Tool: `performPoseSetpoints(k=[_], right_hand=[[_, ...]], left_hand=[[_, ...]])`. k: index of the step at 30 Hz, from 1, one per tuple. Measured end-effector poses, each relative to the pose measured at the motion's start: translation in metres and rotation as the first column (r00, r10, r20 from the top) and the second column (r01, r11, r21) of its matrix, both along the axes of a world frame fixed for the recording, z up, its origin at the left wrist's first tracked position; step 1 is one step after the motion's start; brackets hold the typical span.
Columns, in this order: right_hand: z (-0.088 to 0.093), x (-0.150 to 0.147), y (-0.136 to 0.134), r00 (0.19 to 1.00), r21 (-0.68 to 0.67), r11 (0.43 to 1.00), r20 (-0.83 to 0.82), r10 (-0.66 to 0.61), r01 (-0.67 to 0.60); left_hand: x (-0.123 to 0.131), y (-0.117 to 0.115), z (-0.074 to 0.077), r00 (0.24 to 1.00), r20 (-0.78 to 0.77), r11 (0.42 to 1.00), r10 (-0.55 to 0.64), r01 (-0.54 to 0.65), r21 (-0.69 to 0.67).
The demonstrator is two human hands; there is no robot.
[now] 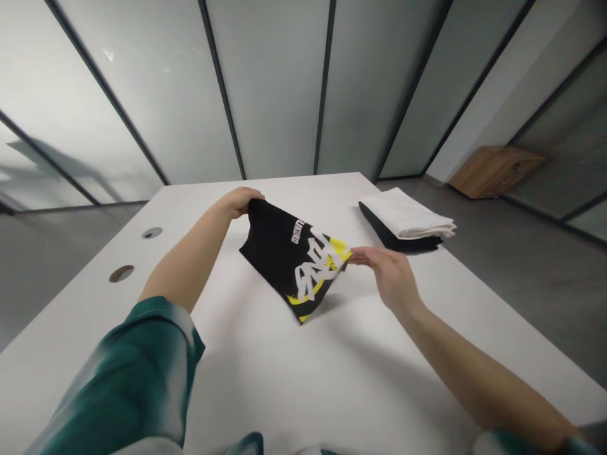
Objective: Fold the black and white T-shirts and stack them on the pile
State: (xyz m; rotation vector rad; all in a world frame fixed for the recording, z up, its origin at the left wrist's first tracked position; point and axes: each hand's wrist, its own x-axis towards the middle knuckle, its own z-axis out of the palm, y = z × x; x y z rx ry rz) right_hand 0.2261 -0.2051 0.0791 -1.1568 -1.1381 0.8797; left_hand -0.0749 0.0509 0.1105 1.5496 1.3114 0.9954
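A folded black garment with white lettering and yellow patches, likely a T-shirt [277, 243], is held up at a slant over the white table [265, 379]. My left hand [243, 201] grips its far left corner. On the other side, my right hand [386, 268] pinches its right corner between thumb and fingers. The near corner hangs low, close to the tabletop; whether it touches I cannot tell.
A folded white cloth [403, 212] lies on a folded black cloth [391, 239] at the table's right edge. Two round holes, one nearer [122, 273] and one farther [152, 232], sit at the left. A wooden cabinet [493, 170] stands beyond, by frosted glass panels [279, 82].
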Motion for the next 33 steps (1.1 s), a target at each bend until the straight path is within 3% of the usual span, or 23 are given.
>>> performPoseSetpoints(k=[3, 7, 10, 13, 15, 18, 20, 22, 25, 27, 30, 33], right_hand=[[0.018, 0.020, 0.041, 0.997, 0.131, 0.989, 0.000, -0.077, 0.076], [0.040, 0.035, 0.115, 0.990, 0.180, 0.975, 0.042, -0.137, 0.127], [0.055, 0.039, 0.159, 0.979, 0.213, 0.961, 0.061, -0.193, 0.176], [0.059, 0.042, 0.171, 0.966, 0.288, 0.941, 0.130, -0.222, 0.178], [0.049, 0.046, 0.158, 0.948, 0.321, 0.936, 0.228, -0.221, 0.141], [0.013, 0.054, 0.117, 0.882, 0.237, 0.971, 0.449, -0.139, 0.033], [-0.019, 0.059, 0.087, 0.811, 0.057, 0.996, 0.585, 0.027, -0.074], [-0.049, 0.064, 0.064, 0.708, -0.171, 0.962, 0.652, 0.271, -0.211], [-0.076, 0.069, 0.053, 0.647, -0.309, 0.920, 0.656, 0.389, -0.239], [-0.081, 0.070, 0.061, 0.656, -0.323, 0.933, 0.672, 0.344, -0.158], [-0.080, 0.066, 0.087, 0.679, -0.300, 0.954, 0.694, 0.238, -0.027], [-0.079, 0.055, 0.117, 0.722, -0.260, 0.964, 0.677, 0.141, 0.056]], left_hand=[[-0.009, -0.006, 0.029, 0.989, 0.141, 0.996, -0.036, 0.048, -0.082], [-0.004, 0.003, 0.056, 0.982, 0.183, 0.999, 0.041, -0.037, -0.027], [0.001, 0.012, 0.069, 0.980, 0.182, 0.992, 0.083, -0.099, 0.080], [-0.002, 0.008, 0.072, 0.983, 0.180, 0.966, 0.038, -0.082, 0.245], [-0.011, -0.008, 0.061, 0.987, 0.163, 0.950, 0.010, -0.061, 0.307], [-0.029, -0.054, 0.020, 0.996, 0.083, 0.962, -0.034, 0.009, 0.274], [-0.043, -0.093, -0.018, 0.997, -0.013, 0.981, -0.083, 0.084, 0.176], [-0.053, -0.129, -0.055, 0.981, -0.092, 0.985, -0.172, 0.173, 0.002], [-0.061, -0.163, -0.092, 0.980, -0.120, 0.975, -0.161, 0.139, -0.171], [-0.061, -0.168, -0.103, 0.992, -0.106, 0.986, -0.074, 0.057, -0.157], [-0.056, -0.156, -0.105, 0.994, -0.105, 0.985, 0.023, -0.041, -0.166], [-0.048, -0.132, -0.106, 0.954, -0.281, 0.976, 0.104, -0.152, -0.153]])
